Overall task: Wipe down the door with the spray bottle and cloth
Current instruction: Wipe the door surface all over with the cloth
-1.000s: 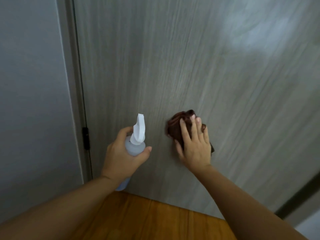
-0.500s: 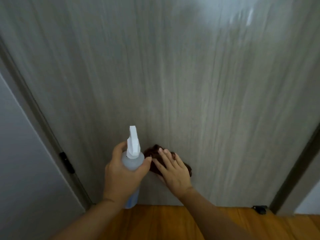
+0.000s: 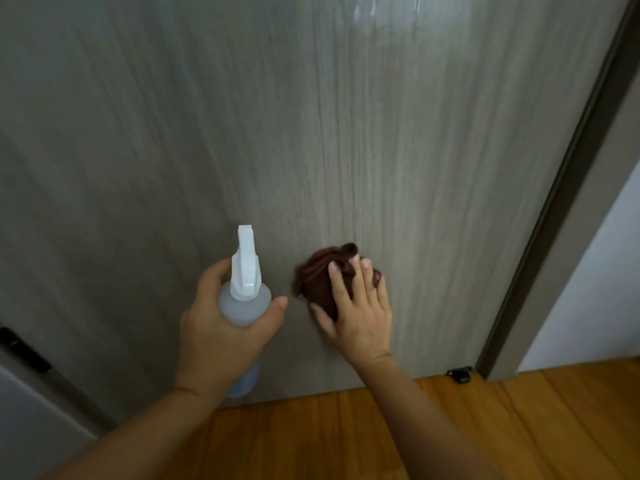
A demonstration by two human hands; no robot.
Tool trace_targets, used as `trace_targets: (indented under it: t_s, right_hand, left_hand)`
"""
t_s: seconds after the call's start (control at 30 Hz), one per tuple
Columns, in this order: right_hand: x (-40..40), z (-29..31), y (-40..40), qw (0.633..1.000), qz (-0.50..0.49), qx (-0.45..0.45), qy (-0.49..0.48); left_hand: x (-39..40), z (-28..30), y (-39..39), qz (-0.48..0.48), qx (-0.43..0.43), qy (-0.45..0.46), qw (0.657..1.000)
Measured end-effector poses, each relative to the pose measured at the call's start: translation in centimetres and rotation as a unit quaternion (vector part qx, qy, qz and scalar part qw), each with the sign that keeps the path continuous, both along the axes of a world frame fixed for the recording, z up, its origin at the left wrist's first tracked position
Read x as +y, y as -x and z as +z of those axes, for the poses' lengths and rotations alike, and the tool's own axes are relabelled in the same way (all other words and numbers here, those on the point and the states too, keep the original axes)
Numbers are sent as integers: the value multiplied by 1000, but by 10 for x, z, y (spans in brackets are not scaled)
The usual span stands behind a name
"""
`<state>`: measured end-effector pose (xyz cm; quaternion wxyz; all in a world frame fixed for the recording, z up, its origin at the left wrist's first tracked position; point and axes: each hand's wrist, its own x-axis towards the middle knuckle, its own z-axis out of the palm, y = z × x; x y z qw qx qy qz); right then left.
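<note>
Your right hand (image 3: 360, 315) has its fingers (image 3: 337, 284) spread and laid flat over the bunched brown cloth (image 3: 320, 278), pressing it against the lower part of the grey wood-grain door (image 3: 311, 133). Just to the left of those fingers, your left hand (image 3: 225, 330) wraps its curled fingers and thumb around the translucent spray bottle (image 3: 244, 299), its white nozzle upright above your grip. Below both hands lies the wooden floor (image 3: 485, 427); a small black door stop (image 3: 459, 375) sits at the door's bottom right corner.
</note>
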<state>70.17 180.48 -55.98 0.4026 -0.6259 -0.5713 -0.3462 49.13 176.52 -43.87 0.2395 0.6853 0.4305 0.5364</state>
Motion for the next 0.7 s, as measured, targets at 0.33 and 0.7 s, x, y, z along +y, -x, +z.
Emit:
trace_targets:
  t_s: [0.33, 0.7]
  right_hand:
    - [-28, -8, -90, 995, -92, 21, 20]
    - [-74, -20, -211, 980, -168, 67, 87]
  left_hand:
    - [-7, -2, -59, -41, -21, -12, 999]
    - [-1, -11, -98, -84, -15, -23, 996]
